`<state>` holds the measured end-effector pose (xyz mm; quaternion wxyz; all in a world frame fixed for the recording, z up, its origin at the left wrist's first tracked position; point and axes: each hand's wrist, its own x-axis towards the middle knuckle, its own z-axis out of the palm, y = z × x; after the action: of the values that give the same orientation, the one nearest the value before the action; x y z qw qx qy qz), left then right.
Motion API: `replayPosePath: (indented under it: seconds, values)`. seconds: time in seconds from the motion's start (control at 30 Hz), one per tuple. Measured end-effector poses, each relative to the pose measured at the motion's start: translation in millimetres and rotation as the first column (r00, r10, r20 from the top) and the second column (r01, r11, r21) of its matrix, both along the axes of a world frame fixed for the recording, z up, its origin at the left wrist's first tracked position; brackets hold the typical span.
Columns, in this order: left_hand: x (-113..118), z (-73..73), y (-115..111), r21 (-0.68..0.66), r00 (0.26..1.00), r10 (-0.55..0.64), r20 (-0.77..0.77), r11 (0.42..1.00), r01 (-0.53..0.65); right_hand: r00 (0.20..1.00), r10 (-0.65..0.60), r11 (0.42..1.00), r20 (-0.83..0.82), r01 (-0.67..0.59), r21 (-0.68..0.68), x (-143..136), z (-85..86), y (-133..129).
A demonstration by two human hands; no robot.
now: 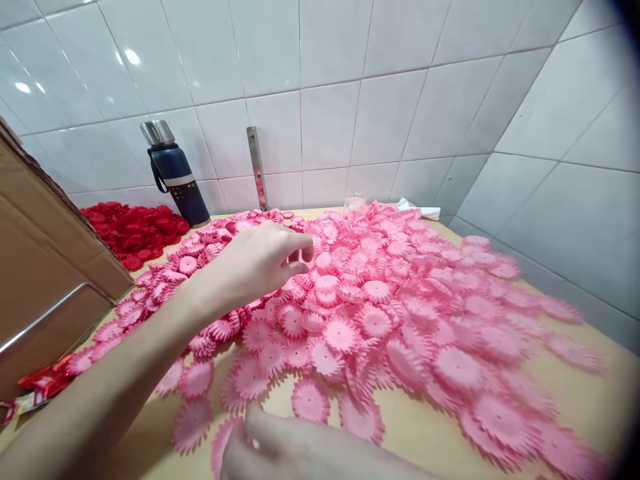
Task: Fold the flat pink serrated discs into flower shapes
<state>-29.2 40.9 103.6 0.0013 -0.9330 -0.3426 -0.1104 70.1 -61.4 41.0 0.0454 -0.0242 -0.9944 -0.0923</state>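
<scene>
Pink flower-shaped discs [341, 333] with notched edges and a small centre hole lie in a broad heap across the wooden table. Over the middle of this heap hovers my left hand [270, 259], its fingers curled and a gap between thumb and forefinger, with nothing visible between them. At the bottom edge my right hand [300, 443] is bent, with thumb and fingers pinched at a pink flower disc [224, 437]. Part of that disc is hidden by the fingers, and the hand is cut off by the frame. Several loose discs lie just above it.
A dark blue flask [183, 183] leans at the tiled wall beside a pile of red discs [135, 230]. Cardboard [45, 253] stands at left, with red wrappers [45, 381] below. A metal strip [257, 170], clear cup [354, 203] and white paper [423, 211] are at the back.
</scene>
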Motion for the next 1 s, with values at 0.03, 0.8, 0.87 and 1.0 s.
replayPosePath:
  seconds: [0.03,0.8,0.87,1.0]
  values:
    - [-1,1.4,-1,-0.015,1.0,0.003,-0.017,1.0,-0.004,1.0,-0.001,0.999,0.023,0.002,-0.042,1,3.3,3]
    - [-11,17.1,-20,-0.35,0.819,0.108,-0.563,0.867,-0.355,0.754,-0.637,0.573,0.161,0.603,-0.555,95,51.0,65]
    - [-16,22.9,-20,-0.348,0.824,0.121,-0.554,0.865,-0.361,0.761,-0.639,0.57,0.115,0.568,-0.593,96,53.0,67]
    - [-25,27.9,-17,-0.371,0.866,0.085,-0.492,0.88,-0.297,0.767,-0.637,0.562,0.08,0.532,-0.633,98,52.7,70]
